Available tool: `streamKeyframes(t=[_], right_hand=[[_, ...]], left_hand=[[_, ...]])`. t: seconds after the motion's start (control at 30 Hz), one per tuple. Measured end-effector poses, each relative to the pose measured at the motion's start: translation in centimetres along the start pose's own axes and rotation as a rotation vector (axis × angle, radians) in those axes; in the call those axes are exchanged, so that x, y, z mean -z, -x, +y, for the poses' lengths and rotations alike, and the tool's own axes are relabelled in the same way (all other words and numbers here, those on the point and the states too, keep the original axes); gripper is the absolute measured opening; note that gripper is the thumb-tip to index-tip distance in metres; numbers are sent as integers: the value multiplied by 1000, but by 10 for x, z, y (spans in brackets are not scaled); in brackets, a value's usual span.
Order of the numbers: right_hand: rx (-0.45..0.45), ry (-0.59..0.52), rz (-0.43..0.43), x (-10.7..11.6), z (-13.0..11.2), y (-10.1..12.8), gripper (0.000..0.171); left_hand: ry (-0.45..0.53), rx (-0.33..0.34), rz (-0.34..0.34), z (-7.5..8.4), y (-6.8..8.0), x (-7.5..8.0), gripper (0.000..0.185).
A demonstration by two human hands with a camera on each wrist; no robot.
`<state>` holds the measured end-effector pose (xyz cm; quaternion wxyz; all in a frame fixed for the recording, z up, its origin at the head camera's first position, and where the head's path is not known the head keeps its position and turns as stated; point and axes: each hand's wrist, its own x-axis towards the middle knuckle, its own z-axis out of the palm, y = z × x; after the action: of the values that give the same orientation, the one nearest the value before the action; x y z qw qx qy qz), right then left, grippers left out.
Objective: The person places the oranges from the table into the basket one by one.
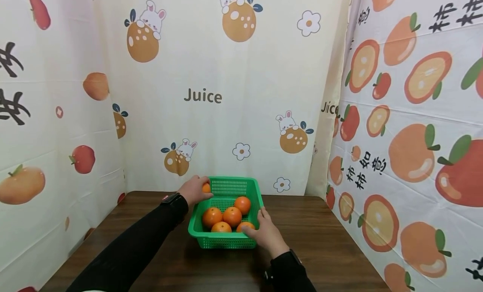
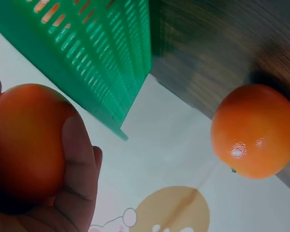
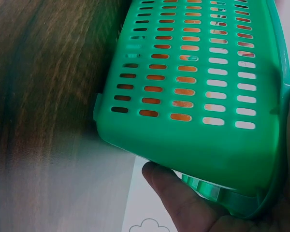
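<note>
My left hand [image 1: 194, 190] grips an orange [image 1: 206, 188] at the far left corner of the green plastic basket [image 1: 205, 236]. Close up in the left wrist view, fingers curl round that orange [image 2: 31, 140], beside the basket's slotted wall [image 2: 104, 58]. Several oranges [image 1: 232, 216] lie in the basket, mostly toward its near end. My right hand [image 1: 269, 233] holds the basket at its right side near the front corner. From the right wrist, its thumb [image 3: 179, 195] lies against the basket's end and the palm is at the rim [image 3: 282, 96].
Another orange [image 2: 253, 130] rests on the table outside the basket in the left wrist view; the left arm seems to hide it from the head view. The brown wooden table [image 1: 317, 241] is enclosed by fruit-printed cloths [image 1: 249, 116] at the back and both sides.
</note>
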<state>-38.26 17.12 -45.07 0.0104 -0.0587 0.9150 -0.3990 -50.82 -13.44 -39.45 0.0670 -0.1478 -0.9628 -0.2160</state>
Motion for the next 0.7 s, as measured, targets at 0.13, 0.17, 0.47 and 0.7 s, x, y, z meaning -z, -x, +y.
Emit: streamKeyframes(t=[0.13,0.17,0.47,0.7], right_hand=[[2,1,4,0,2,-2,102],[2,0,5,0,2,-3,102],[1,-3,2,0,5,-4,102],[3,6,4,-1,5,-5,102]], left_hand=[[15,-9,-8,-1,-4,-3,44],[22,-10,-10,-1,-5,-4,45],[16,-56,-26,2,-14,-9,47],[-5,-89,-55,8,-15,-14,47]])
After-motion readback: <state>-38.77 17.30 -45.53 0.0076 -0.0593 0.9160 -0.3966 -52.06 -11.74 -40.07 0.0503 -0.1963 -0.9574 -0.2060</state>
